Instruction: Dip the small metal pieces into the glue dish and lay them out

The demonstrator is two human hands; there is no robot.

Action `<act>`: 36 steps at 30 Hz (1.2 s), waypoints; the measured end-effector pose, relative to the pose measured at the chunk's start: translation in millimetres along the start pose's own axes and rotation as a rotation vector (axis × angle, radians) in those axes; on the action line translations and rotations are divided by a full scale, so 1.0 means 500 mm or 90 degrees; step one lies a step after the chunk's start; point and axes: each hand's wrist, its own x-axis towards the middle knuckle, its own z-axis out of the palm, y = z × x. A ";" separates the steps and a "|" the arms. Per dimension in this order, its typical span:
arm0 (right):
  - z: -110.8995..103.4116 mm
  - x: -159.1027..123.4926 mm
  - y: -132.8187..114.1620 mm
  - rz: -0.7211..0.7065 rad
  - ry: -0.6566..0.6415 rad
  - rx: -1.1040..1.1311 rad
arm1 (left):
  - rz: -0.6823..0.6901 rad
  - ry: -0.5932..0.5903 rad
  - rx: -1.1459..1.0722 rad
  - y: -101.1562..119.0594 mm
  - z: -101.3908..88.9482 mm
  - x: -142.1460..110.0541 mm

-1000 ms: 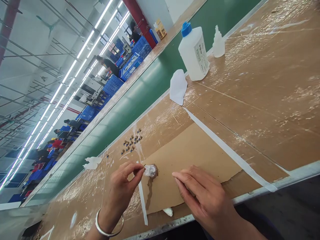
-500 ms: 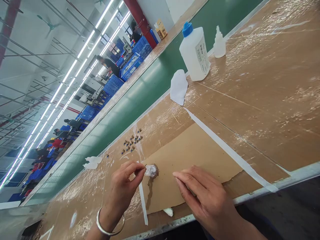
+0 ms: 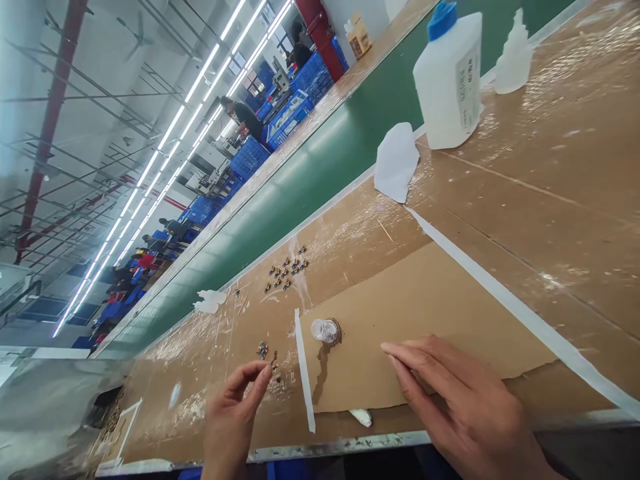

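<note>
Two bare hands work along the near edge of a brown film-covered worktop [image 3: 565, 200]. We see the left hand [image 3: 233, 417] with thumb and forefinger drawn narrow, their tips almost meeting just beside a couple of tiny metal parts [image 3: 263, 350]; if anything sits between those tips, it is too small for us to tell. The right hand [image 3: 463, 403] lies open, its fingers long and close together, their tips just over a torn cardboard sheet [image 3: 425, 327], and we see nothing held in it.

These tiny brass-and-dark parts look light, stiff and easily flicked away, so we judge them best pinched singly between the fingertips, not swept up. A loose cluster [image 3: 285, 270] of more of them lies farther from the near edge, on the bare worktop. On the cardboard, near its left end, sits a small clear plastic cap [image 3: 326, 331] on a dark ring; we take it to be thin and light, with its rim the likeliest place to grip. A white tape strip [image 3: 305, 370] runs just beside it. Toward the far edge stand a white plastic bottle with a blue cap [image 3: 447, 80] and a small clear dropper bottle [image 3: 515, 53], near a white paper scrap [image 3: 397, 160].
</note>
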 end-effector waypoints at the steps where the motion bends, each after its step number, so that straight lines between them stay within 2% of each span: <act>1: 0.000 0.000 0.000 -0.003 -0.008 -0.006 | -0.027 0.006 -0.028 -0.021 0.000 -0.005; 5: -0.001 -0.004 0.002 -0.028 -0.025 -0.055 | -0.080 0.048 -0.090 -0.071 0.007 -0.020; 12: 0.001 -0.027 0.019 -0.012 -0.084 -0.081 | -0.067 0.050 -0.059 -0.091 0.012 -0.017; 20: -0.005 -0.043 0.027 0.023 -0.083 -0.099 | -0.055 0.027 -0.010 -0.088 0.013 -0.011; 36: -0.004 -0.027 0.020 0.026 -0.113 -0.075 | -0.046 0.018 0.030 -0.079 0.015 -0.010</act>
